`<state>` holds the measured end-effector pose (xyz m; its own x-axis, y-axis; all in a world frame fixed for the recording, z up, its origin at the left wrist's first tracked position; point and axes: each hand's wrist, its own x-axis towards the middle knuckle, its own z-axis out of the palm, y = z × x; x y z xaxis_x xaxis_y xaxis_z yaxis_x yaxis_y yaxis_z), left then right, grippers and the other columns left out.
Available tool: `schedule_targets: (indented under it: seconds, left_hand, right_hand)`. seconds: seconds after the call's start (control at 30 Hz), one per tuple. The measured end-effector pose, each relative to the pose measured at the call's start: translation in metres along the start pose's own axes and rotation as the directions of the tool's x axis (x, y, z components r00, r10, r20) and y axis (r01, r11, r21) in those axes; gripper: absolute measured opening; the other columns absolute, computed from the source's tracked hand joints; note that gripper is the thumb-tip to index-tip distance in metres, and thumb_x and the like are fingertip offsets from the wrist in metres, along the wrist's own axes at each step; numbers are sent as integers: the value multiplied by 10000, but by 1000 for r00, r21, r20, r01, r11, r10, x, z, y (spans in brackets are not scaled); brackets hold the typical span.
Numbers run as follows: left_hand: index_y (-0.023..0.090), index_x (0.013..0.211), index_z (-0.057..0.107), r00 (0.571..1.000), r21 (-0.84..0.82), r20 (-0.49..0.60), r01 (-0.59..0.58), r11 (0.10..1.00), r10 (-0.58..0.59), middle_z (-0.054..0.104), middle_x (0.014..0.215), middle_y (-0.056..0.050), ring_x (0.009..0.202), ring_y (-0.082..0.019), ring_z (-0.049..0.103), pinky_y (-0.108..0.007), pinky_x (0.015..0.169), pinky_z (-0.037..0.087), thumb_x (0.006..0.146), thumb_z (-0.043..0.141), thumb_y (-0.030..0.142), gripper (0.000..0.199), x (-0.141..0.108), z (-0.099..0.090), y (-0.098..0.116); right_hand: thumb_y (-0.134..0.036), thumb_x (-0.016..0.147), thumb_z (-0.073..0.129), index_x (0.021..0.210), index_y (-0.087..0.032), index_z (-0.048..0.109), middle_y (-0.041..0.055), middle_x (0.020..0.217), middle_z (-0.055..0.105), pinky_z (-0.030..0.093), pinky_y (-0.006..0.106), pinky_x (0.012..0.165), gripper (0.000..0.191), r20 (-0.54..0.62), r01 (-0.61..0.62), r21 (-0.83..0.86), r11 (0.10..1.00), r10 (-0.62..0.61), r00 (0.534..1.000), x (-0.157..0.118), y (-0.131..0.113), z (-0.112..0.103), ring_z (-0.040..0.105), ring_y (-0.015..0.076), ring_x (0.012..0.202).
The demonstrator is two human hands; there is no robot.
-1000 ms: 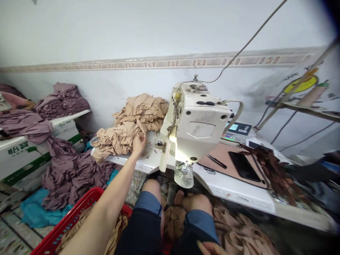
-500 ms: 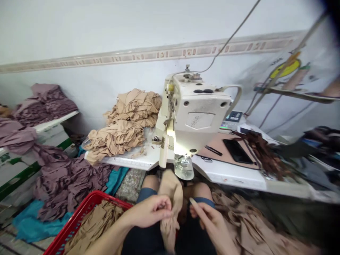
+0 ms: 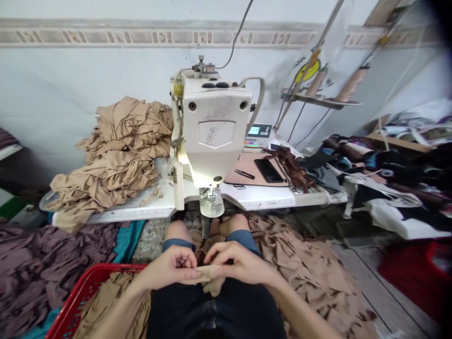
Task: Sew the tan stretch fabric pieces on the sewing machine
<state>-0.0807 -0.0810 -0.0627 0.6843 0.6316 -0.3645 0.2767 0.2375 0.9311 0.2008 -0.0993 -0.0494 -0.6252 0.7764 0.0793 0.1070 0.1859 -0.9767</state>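
Note:
A small piece of tan fabric (image 3: 213, 285) is stretched between my two hands, above my lap. My left hand (image 3: 176, 268) pinches its left end between thumb and fingers. At its right end, my right hand (image 3: 237, 262) grips the cloth the same way. Just beyond the hands stands a white sewing machine (image 3: 216, 117), its lamp lit over the presser foot. Tan fabric pieces (image 3: 120, 155) are heaped on the table left of the machine.
A red basket (image 3: 93, 273) with tan cloth stands at the lower left. Phone (image 3: 268, 170) and tweezers (image 3: 245, 174) lie right of the machine. Brown cloth (image 3: 310, 268) covers the floor at right; thread cones (image 3: 353, 84) sit on a stand.
The view has turned right. My right hand has come over to my left and taken hold of the tan fabric, which hung longer from my left hand before.

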Motion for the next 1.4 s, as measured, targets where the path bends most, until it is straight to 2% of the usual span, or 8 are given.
schedule_targets:
  seconds: [0.2, 0.37, 0.53, 0.7, 0.87, 1.0, 1.13, 1.4]
  left_hand:
    - [150, 771, 676, 989, 135, -84, -108, 985, 120, 603, 689, -3, 632, -125, 502, -232, 609, 385, 908, 751, 642, 516, 7, -5, 25]
    - [147, 852, 707, 989, 192, -43, -128, 973, 139, 627, 719, -7, 649, -129, 516, -232, 627, 397, 993, 677, 560, 438, 25, 16, 34]
    - [147, 968, 737, 982, 175, -125, -120, 977, 143, 474, 661, 60, 594, -105, 407, -215, 556, 309, 936, 768, 537, 393, 29, 24, 34]
    - [177, 1260, 764, 960, 55, -204, -184, 981, 191, 508, 709, 43, 590, -111, 423, -218, 553, 339, 935, 769, 545, 491, 18, 15, 35]
    - [202, 1130, 869, 856, 406, -283, -302, 863, 432, 714, 829, -71, 756, -198, 633, -274, 688, 467, 1047, 645, 423, 326, 14, 11, 33]
    - [194, 1103, 847, 767, 600, -258, -349, 720, 587, 691, 798, -64, 741, -199, 635, -278, 702, 469, 1089, 563, 310, 307, 14, 12, 34]
    - [186, 1026, 810, 743, 553, -313, -364, 750, 592, 716, 864, -70, 798, -203, 655, -276, 739, 483, 1103, 508, 307, 335, 18, 13, 46]
    - [185, 846, 766, 782, 274, -487, -286, 918, 389, 702, 745, -27, 686, -191, 617, -262, 623, 445, 985, 672, 489, 348, 40, 3, 73]
  right_hand:
    - [-522, 930, 803, 797, -161, 849, 98, 973, 792, 546, 300, 759, 388, -159, -169, 117, 979, 187, 969, -19, 0, -52, 712, 214, 840]
    - [-463, 741, 958, 1060, -173, 833, 12, 817, 758, 467, 218, 567, 449, -85, -287, 44, 957, 290, 953, -10, 6, -24, 645, 152, 661]
    - [-583, 957, 733, 742, -156, 741, -63, 519, 494, 284, 207, 443, 478, 3, -281, 121, 952, 283, 959, -5, 4, -7, 408, 86, 443]
    - [-595, 976, 702, 757, -149, 761, -30, 599, 549, 302, 226, 509, 501, -97, -231, 111, 967, 242, 965, -7, -9, -20, 424, 111, 550]
    - [-515, 1045, 641, 782, -170, 802, 25, 721, 692, 405, 265, 617, 462, -286, -136, -167, 976, 84, 955, -5, -24, -12, 576, 174, 671]
    - [-428, 1079, 618, 781, -185, 797, 28, 691, 659, 388, 291, 613, 425, -423, -74, -356, 931, -90, 902, -6, -36, -2, 580, 177, 647]
    - [-416, 1066, 632, 815, -181, 808, 34, 699, 659, 409, 304, 631, 386, -529, -52, -402, 914, -185, 828, 3, -46, -2, 577, 180, 643]
    - [-574, 910, 770, 771, -145, 801, 12, 624, 640, 414, 277, 552, 452, -689, -115, -18, 993, 71, 722, 30, -31, -22, 530, 164, 578]
